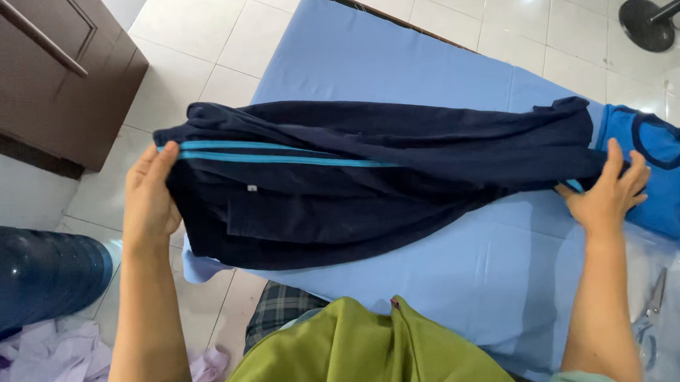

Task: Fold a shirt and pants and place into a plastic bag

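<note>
Two bare hands stretch a dark navy garment across a table covered in smooth light-blue cloth. The garment is soft, matte knit, bunched into long folds, with two thin turquoise stripes running along its upper side and a small white tag near the middle. It lies at the centre of the view, reaching from nine o'clock to three o'clock.

At nine o'clock the left hand grips the garment's wider end, fingers curled round the edge and thumb on top beside the stripes. At three o'clock the right hand closes on the narrower, gathered end, fingers partly spread over the fabric.

Just beyond the right hand lies a brighter blue shirt with a navy collar band, touching the dark garment. At four o'clock a pair of metal scissors rests on clear, crinkled plastic sheeting.

At eight o'clock a large translucent blue water bottle lies on the glossy white floor tiles, its contents impossible to tell, beside crumpled pale-lilac cloth. A brown wooden cabinet stands at ten o'clock.
</note>
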